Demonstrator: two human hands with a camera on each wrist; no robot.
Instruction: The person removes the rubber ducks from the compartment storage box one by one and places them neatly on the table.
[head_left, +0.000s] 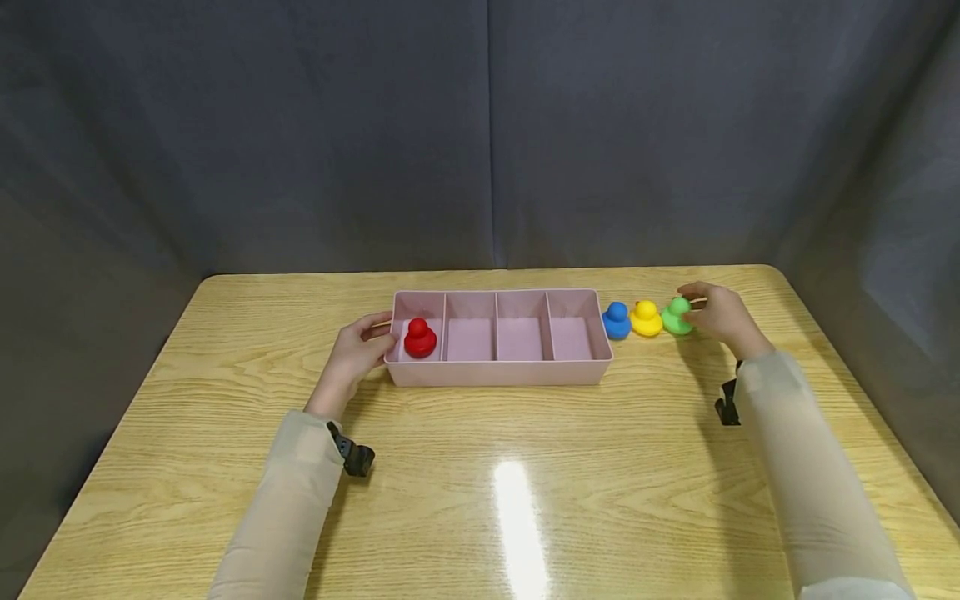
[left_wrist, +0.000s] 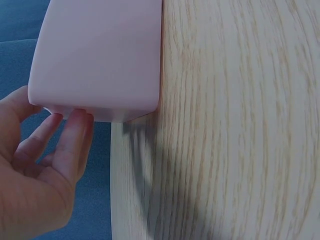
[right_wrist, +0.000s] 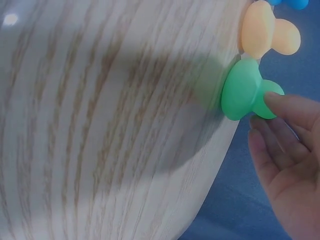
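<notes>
A pink tray [head_left: 495,371] with several compartments lies across the middle of the table. A red duck [head_left: 420,338] stands in its leftmost compartment. My left hand [head_left: 373,335] is at the tray's left end, and in the left wrist view my left hand [left_wrist: 55,127] has fairly straight fingertips against the tray's [left_wrist: 100,60] end wall. Right of the tray stand a blue duck [head_left: 617,321], a yellow duck [head_left: 646,319] and a green duck [head_left: 677,318] in a row. My right hand [head_left: 703,311] reaches the green duck [right_wrist: 240,92]; one fingertip of my right hand [right_wrist: 272,117] touches its head, the others relaxed.
The wooden table [head_left: 480,483] has rounded corners and a glare patch near its front. Grey cloth walls close it in on three sides. The yellow duck [right_wrist: 265,30] sits right against the green one. Small black wrist cameras hang under both sleeves.
</notes>
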